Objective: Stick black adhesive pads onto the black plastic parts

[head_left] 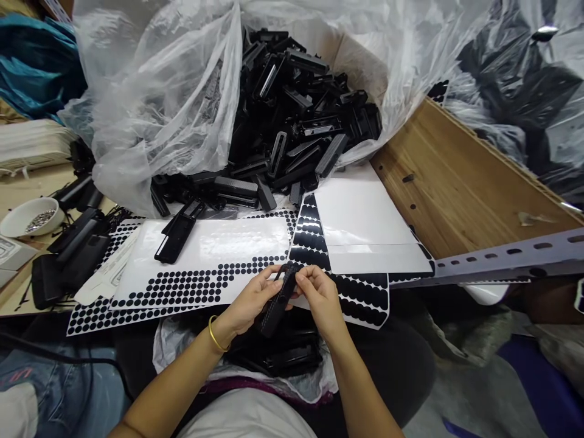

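The left hand [249,301] and right hand [322,295] pinch a long, black, bumpy plastic piece [275,309] by a white paper sheet with round black dots [185,287]. The hands cover part of it.

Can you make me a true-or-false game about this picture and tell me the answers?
1. The left grip and right grip hold one black piece. True.
2. The yellow bangle is on the right wrist. False: it circles the left wrist.
3. The white bowl holds small silvery bits. True.
4. The rows of round dots are red. False: they are black.
5. Black parts are heaped against see-through plastic. True.
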A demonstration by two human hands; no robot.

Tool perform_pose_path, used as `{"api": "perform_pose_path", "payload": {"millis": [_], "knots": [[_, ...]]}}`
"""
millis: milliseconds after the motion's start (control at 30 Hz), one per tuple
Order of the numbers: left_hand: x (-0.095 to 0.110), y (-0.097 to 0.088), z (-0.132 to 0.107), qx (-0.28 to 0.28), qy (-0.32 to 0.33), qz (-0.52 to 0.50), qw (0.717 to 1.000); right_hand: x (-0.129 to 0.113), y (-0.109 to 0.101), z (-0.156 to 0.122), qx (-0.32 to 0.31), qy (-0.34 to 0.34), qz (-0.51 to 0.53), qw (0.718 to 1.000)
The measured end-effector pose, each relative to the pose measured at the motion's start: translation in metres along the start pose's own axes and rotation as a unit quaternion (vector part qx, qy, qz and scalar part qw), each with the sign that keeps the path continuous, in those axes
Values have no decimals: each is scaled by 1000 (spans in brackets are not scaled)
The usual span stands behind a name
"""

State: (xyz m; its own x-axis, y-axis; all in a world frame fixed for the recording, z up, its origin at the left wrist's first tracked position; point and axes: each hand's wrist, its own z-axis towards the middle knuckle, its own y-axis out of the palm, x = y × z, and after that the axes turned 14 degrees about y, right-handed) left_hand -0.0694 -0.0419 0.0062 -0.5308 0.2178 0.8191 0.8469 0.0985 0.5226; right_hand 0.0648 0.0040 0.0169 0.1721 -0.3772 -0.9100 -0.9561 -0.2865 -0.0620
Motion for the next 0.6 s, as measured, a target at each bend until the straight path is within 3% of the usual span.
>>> {"api": "perform_pose_path", "payload": {"millis": [600], "knots": [[-7, -3, -2, -17, 92, 168, 981, 11, 17, -5, 47, -36, -88, 994]]}}
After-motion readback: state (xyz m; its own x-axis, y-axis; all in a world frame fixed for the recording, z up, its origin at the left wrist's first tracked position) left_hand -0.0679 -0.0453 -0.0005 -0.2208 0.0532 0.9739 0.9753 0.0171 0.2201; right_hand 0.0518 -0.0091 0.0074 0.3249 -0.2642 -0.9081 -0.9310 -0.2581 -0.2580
